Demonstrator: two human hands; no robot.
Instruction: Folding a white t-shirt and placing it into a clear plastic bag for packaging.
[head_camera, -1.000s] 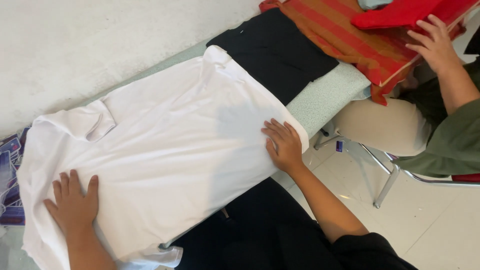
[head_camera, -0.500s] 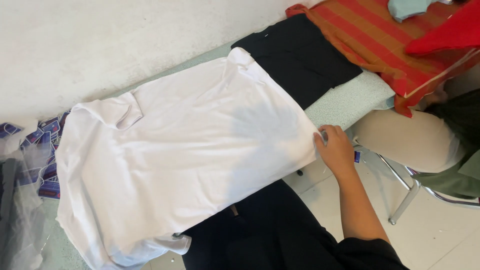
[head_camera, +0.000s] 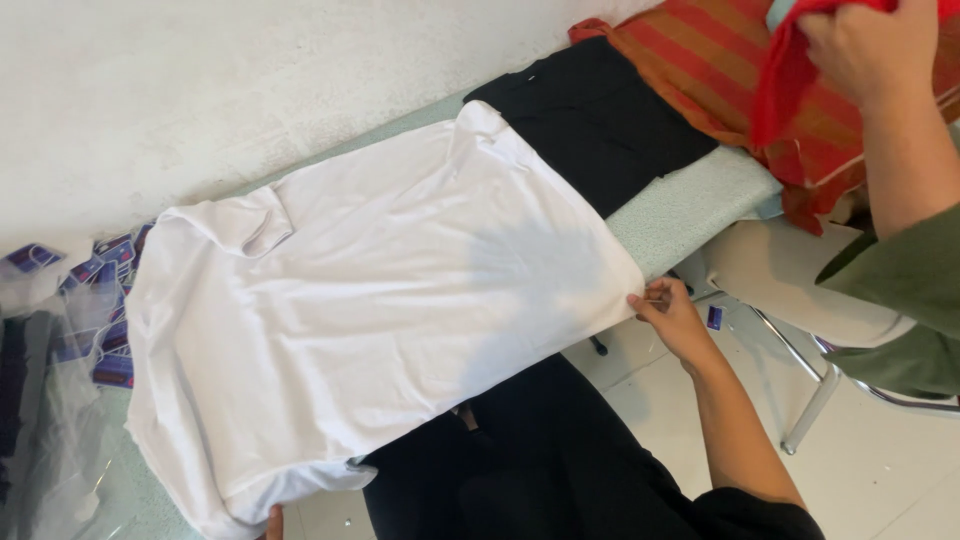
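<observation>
One white shirt (head_camera: 380, 300) is spread flat and face down across a pale green table (head_camera: 690, 205), its collar end at the left and its hem at the right, where the cloth hangs just over the near table edge. The hem corner is pinched between thumb and fingers of the right hand (head_camera: 672, 312), which is closed narrowly on the fabric. Only a fingertip of the left hand (head_camera: 272, 520) is seen at the bottom edge, under the near left corner of the shirt; whether it grips or merely touches cannot be told. The far sleeve (head_camera: 235, 225) is already turned in over the back, and the body lies smooth, so the spreading seems done, while the folding is judged barely begun: the near side and the length are as yet unfolded. Just beyond the hem, a black garment (head_camera: 590, 110) lies on the table, partly under the shirt. Farther right, a striped red and orange cloth (head_camera: 720, 70) is draped, and a red cloth (head_camera: 790, 70) is held up by another person's hand (head_camera: 860, 50). Clear bags and printed packets (head_camera: 70, 330) lie at the far left.
</observation>
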